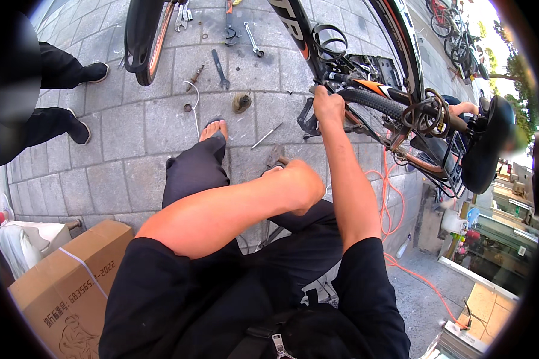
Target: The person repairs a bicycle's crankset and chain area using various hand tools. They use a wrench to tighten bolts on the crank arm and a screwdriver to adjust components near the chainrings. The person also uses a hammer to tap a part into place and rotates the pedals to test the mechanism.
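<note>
A black, white and orange bicycle (pixel 377 88) leans across the right side, its seat far right. My right hand (pixel 329 109) is closed in a fist beside the frame's lower end, just above the black pedal (pixel 308 122). What it grips there is mostly hidden, with only a dark end showing at its left. Lower down, my left hand (pixel 307 186) is closed, partly turned from view. From its far side juts a hammer (pixel 275 157), its grey head and a short piece of handle visible.
Wrenches (pixel 220 70), a spanner (pixel 253 40), a thin rod (pixel 267 136) and a small can (pixel 241 103) lie on the paving. Another person's legs (pixel 66 69) stand at left. A cardboard box (pixel 72 281) is lower left; an orange cable (pixel 422 279) runs along the right.
</note>
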Tool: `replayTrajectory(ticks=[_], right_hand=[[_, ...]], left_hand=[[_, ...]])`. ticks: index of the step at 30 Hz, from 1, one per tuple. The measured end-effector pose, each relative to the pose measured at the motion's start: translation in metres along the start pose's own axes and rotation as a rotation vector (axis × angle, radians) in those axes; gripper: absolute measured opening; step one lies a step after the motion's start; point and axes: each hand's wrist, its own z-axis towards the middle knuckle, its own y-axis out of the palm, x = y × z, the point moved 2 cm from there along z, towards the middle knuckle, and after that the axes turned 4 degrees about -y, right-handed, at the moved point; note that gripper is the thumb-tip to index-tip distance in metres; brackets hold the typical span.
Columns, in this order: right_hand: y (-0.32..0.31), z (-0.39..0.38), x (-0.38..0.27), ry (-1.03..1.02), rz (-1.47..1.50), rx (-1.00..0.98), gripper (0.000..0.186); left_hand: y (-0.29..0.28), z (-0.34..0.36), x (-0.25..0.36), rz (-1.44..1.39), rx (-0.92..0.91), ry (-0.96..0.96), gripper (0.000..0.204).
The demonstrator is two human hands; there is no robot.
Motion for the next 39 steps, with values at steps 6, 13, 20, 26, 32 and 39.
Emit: replayTrajectory(ticks=[6,13,20,26,32,39], right_hand=[[0.003,0.022,0.012,-0.002,0.026,-0.077,0.069],[-0.009,0.034,0.022,-0.051,0.126,-0.076,0.071],[0.001,0.046,0.037,-0.059,0.238,-0.045,0.071],[0.000,0.052,0.068,-0.120,0.327,-0.070,0.070],[-0.002,0.052,0.078,-0.086,0.414,-0.098,0.064],[0.005,0.058,0.089,-0.140,0.503,-0.151,0.055]], left_hand=[[-0.002,-0.016,0.005,-0.046,-0.077,0.068,0.019],[0.025,-0.001,0.003,-0.012,-0.087,0.010,0.027],[0.023,0.002,-0.002,-0.069,-0.055,0.025,0.028],[0.021,0.000,0.012,-0.039,-0.101,0.055,0.026],[0.018,0.000,0.013,-0.052,-0.119,0.051,0.019],[0.016,-0.002,0.017,-0.039,-0.112,0.072,0.016]])
